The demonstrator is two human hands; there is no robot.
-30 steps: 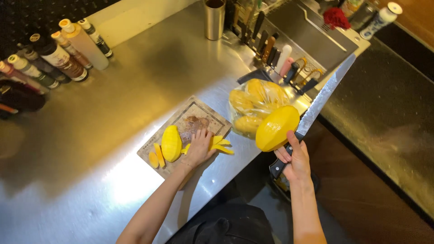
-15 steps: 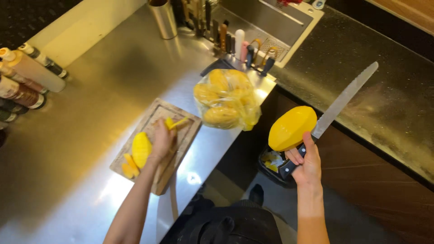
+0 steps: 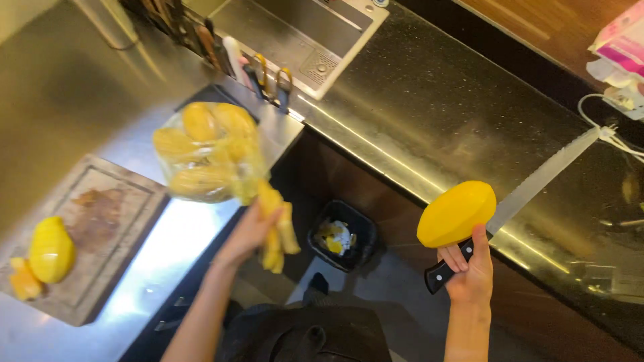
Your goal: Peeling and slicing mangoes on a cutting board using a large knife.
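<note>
The left hand (image 3: 249, 231) grips yellow peel strips (image 3: 276, 226) above the bin (image 3: 362, 231), while the right hand (image 3: 469, 271) clamps a peeled mango (image 3: 456, 213) and a knife (image 3: 530, 188).

Brushed steel counter (image 3: 87, 100), glossy speckled black stone worktop (image 3: 429, 114), worn wooden cutting board (image 3: 100, 221), clear plastic bag (image 3: 208, 157).

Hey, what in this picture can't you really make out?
Head view only:
- Left hand: its palm is hidden behind the yellow peel strips it holds, which are motion-blurred.
- Right hand: it covers part of the knife handle, and the peeled mango hides the blade's base.
- Bin: contents too small to identify.
- Bag of mangoes: blurred, count unclear.
- Cutting board: its left corner is cut off by the frame edge.
</note>
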